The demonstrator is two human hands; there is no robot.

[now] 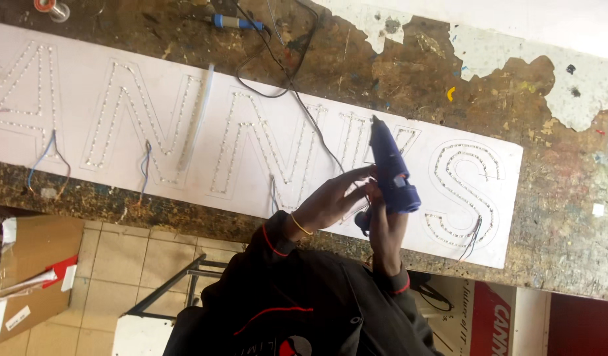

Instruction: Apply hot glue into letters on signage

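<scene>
**Two hands, one glue gun**

Right hand (386, 221) is wrapped around the blue glue gun (393, 173), nozzle up; left hand (330, 201) pinches at its grip with curled fingers. Both hover over one long white sign panel (251, 112) by the near edge of the worn surface (409, 72). One clear glue stick (197, 118) lies across the panel; one blue-handled tool (237, 23) sits at the far edge.

Black, red-trimmed sleeves (277, 240), perhaps jacket

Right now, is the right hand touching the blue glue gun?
Touching. The head view shows the right hand wrapped around the blue glue gun at its handle.
</scene>
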